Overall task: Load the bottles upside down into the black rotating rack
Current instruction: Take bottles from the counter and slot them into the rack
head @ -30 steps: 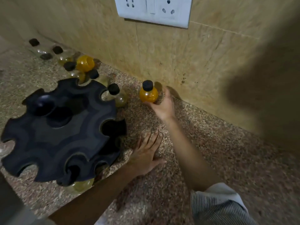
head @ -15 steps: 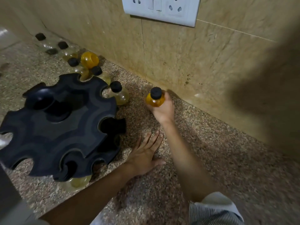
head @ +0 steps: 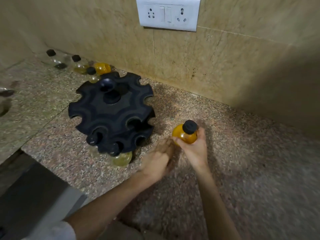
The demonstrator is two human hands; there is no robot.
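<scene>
- Right hand (head: pixel 194 151) grips the orange bottle (head: pixel 183 136) round its body; cap up, long axis near upright, leaning slightly right.
- Left hand (head: pixel 155 161) just beside the bottle, blurred; can't tell how open it is.
- Bottle is mid-counter (head: pixel 242 161), right of the black rack (head: pixel 110 111), not touching it.

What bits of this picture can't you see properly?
Head view, the only one:
The left hand: motion blur smears its fingers; whether they touch the orange bottle held by the right hand is unclear.
The pale bottle under the black rack: the rack covers most of it.
The dark object at the left edge: cut off, unidentifiable.
The bottles by the wall: small, partly behind the rack; count uncertain.
</scene>
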